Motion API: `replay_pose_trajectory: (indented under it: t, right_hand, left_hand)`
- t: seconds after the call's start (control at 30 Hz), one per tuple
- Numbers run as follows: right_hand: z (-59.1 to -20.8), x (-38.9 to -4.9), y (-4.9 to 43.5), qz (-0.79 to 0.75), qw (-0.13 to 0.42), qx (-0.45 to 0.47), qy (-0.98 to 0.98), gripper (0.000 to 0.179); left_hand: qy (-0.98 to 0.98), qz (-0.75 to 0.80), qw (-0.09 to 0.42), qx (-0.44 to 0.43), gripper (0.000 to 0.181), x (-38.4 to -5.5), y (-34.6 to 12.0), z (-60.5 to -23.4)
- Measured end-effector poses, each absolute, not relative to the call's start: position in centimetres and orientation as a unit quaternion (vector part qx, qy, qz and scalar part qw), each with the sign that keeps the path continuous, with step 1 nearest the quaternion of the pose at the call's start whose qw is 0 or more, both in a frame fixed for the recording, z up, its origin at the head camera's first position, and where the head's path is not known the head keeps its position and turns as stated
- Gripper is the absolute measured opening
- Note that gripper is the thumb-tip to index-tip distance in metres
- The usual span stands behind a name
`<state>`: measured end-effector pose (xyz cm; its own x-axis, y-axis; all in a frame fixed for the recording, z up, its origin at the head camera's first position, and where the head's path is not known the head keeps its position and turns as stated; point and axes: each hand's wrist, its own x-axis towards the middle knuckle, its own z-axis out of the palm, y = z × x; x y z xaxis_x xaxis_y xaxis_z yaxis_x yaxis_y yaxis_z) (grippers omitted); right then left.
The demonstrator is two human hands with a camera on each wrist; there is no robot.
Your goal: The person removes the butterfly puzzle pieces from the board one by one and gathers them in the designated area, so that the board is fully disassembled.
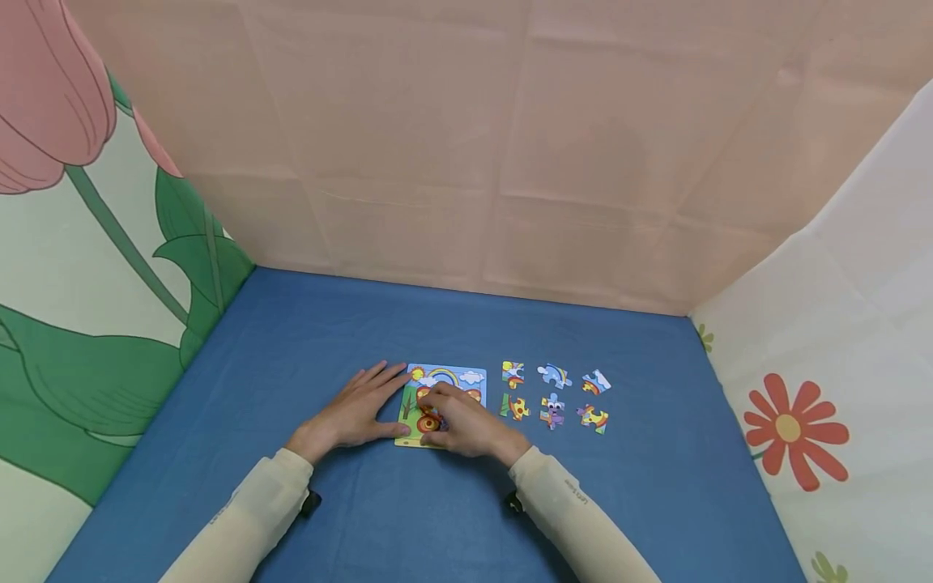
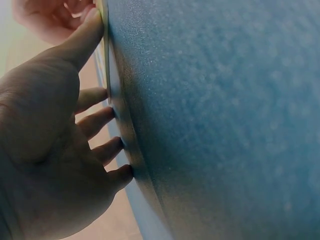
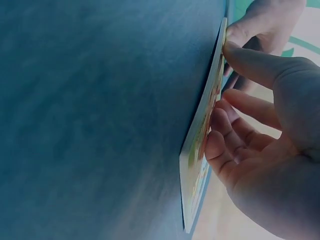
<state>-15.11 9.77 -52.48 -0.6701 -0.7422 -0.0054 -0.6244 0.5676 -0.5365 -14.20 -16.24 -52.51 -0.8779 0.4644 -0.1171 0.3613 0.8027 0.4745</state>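
Observation:
A flat jigsaw board (image 1: 446, 374) lies on the blue tabletop, printed with a rainbow, clouds, a sun and a tree. My left hand (image 1: 360, 409) rests at its left side with fingers spread; the left thumb (image 2: 90, 30) presses the board's near left corner. Over the middle of the board is my right hand (image 1: 462, 421), thumb and fingers apart. The bent right fingertips (image 3: 216, 145) touch the printed face, and the right thumb (image 3: 250, 62) lies near the left thumb. This hand covers much of the board's right part, including the picture beneath it.
Several loose jigsaw pieces lie in two rows right of the board, among them a purple-faced piece (image 1: 552, 411) and a blue cloud piece (image 1: 555, 375). A beige wall (image 1: 466, 162) stands behind the blue table (image 1: 656, 486); flowered panels flank both sides.

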Motion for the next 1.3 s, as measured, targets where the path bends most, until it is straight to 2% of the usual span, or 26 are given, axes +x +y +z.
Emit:
replay_pose_trajectory:
  t: [0.9,1.3]
  right_hand:
    - [-52.40,-15.45,9.29,-0.243,0.132,-0.379,0.883,0.049]
    - [-52.28,-15.03,9.25,-0.253,0.112,-0.377,0.884,0.050]
  left_hand:
    - [0.934,0.232,0.127,0.240,0.093,-14.16,-16.80,-51.91]
    - [0.931,0.235,0.128,0.250,0.093,-14.35,-17.15,-52.11]
